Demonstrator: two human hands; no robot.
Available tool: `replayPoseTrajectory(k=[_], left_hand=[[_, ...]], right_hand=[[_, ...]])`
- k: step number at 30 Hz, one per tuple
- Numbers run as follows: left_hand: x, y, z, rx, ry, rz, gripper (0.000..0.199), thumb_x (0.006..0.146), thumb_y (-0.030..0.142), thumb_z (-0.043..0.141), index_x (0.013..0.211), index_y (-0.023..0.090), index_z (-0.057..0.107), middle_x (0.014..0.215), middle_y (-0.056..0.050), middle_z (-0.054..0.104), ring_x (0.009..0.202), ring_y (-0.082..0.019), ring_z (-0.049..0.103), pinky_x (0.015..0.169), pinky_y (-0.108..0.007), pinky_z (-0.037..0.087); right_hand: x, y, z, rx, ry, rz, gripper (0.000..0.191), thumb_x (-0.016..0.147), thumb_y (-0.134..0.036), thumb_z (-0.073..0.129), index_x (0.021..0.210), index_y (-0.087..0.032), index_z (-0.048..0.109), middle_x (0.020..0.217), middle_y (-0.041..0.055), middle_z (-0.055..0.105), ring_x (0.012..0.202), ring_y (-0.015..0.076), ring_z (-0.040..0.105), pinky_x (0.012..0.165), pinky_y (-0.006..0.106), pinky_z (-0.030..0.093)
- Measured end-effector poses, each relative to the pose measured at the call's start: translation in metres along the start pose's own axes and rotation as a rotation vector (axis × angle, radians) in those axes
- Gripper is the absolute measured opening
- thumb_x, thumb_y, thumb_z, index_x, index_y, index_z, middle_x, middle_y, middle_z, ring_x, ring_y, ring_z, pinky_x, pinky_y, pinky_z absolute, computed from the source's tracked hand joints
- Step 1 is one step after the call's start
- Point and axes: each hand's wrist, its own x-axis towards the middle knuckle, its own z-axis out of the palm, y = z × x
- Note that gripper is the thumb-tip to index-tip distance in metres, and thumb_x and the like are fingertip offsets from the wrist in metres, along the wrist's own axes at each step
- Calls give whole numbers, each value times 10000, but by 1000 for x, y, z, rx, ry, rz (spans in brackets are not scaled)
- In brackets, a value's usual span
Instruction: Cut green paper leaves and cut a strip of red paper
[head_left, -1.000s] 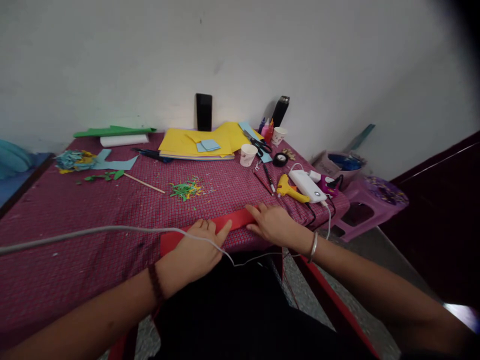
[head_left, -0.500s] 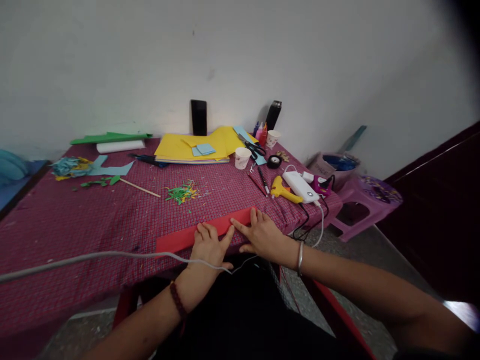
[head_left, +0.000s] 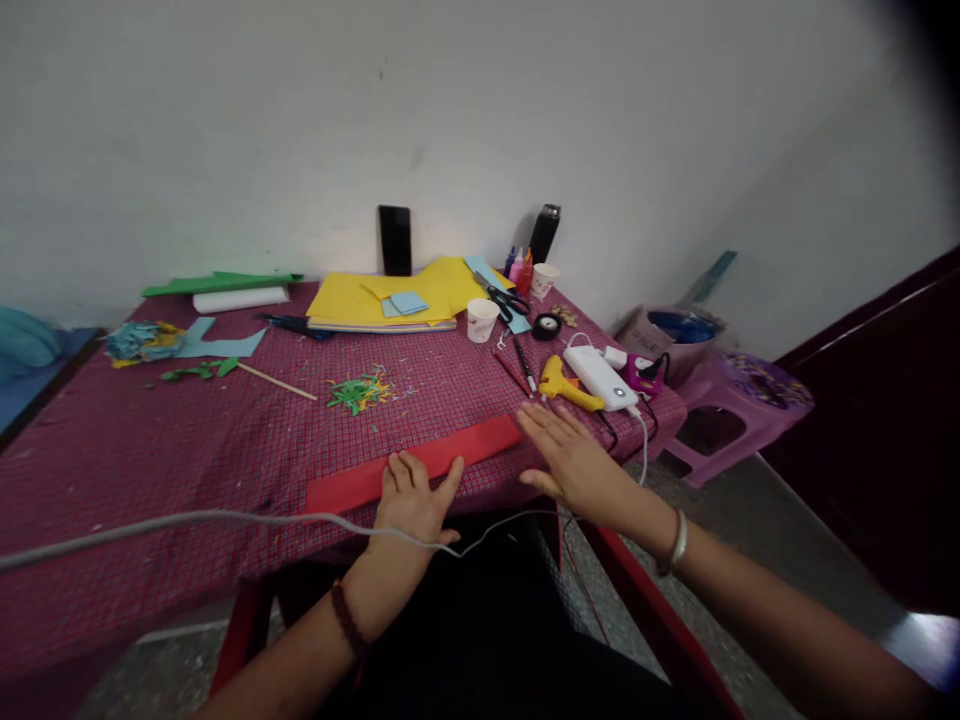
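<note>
A long red paper strip (head_left: 480, 438) lies along the front edge of the table (head_left: 195, 450). My left hand (head_left: 412, 505) rests on the middle of the strip, fingers spread. Just past the strip's right end is my right hand (head_left: 577, 465), open, fingers stretched out, thumb apart, holding nothing. A grey cable (head_left: 210, 516) runs across the table's front and over my left wrist area. Behind the strip sits a pile of green and yellow paper snippets (head_left: 360, 390).
Beyond my right hand are a yellow glue gun (head_left: 570, 385), a white power bank (head_left: 601, 377) and pens. Further back stand paper cups (head_left: 481, 320), scissors (head_left: 501, 298), yellow sheets (head_left: 345, 298) and an upright phone (head_left: 395, 240). A pink stool (head_left: 720, 400) is at the right.
My right hand has lifted off the red strip and moved right, beyond its end. My left hand stays on the strip.
</note>
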Motion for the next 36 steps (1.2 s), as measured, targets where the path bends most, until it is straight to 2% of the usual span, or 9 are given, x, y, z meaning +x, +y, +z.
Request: replayPoseTrajectory(k=[3,6,10,14,18,22,27,30,36], left_hand=[[0,2,1,-12,8,-13,959,630,530,788,1462,304,369,1310,-284,541,1205,-483,520,951,-582,413],[-2,5,4,-51,8,-38,992,594,546,806,1456,310,375,1356,-278,509,1239,-491,486,967,-603,393],[-12,11,11,-86,29,-107,967,656,580,749,1461,200,371,1436,-319,405,1328,-488,379,1032,-638,317],[-30,10,20,-81,48,-207,912,755,568,658,1449,56,361,1469,-350,320,1384,-461,298,1083,-648,244],[-56,-7,26,-34,49,-295,855,789,546,631,1422,19,402,1462,-327,354,1378,-447,316,1099,-591,276],[-83,-34,30,-19,63,-385,833,806,495,637,1387,-59,416,1441,-374,345,1355,-453,356,1094,-541,315],[-97,-51,29,-2,68,-382,832,784,487,663,1365,-66,444,1431,-359,382,1325,-441,410,1103,-524,306],[-98,-52,29,29,108,-368,798,796,515,634,1346,-41,478,1419,-336,419,1309,-433,432,1105,-550,276],[-106,-66,55,-28,344,-252,615,919,461,394,1341,26,496,1431,-245,463,1303,-365,457,1121,-565,209]], right_hand=[[26,-30,4,133,-19,-178,738,933,-534,454,1497,-86,288,1561,158,283,1456,246,231,1180,457,217],[43,-47,25,178,-46,-245,758,915,-551,475,1493,-93,300,1559,169,280,1457,266,221,1162,487,246],[47,-46,50,136,-8,-236,751,899,-505,522,1495,-104,302,1559,174,277,1465,292,184,1154,516,242],[45,-44,53,118,16,-244,743,903,-499,509,1508,-132,280,1560,165,279,1459,293,206,1144,510,263],[46,-46,52,97,11,-235,741,908,-508,497,1498,-105,302,1563,167,267,1458,298,210,1156,498,242],[46,-46,53,116,-1,-231,745,908,-518,496,1496,-102,304,1564,172,263,1460,293,203,1161,496,230],[47,-48,45,128,-30,-211,766,911,-547,483,1489,-75,311,1559,184,264,1458,303,207,1166,504,213],[53,-70,38,149,-44,-208,822,895,-600,478,1463,-21,343,1536,226,284,1450,312,229,1178,505,178],[83,-157,38,296,-1,-420,896,858,-683,462,1449,-16,361,1550,205,276,1446,304,241,1187,438,186]])
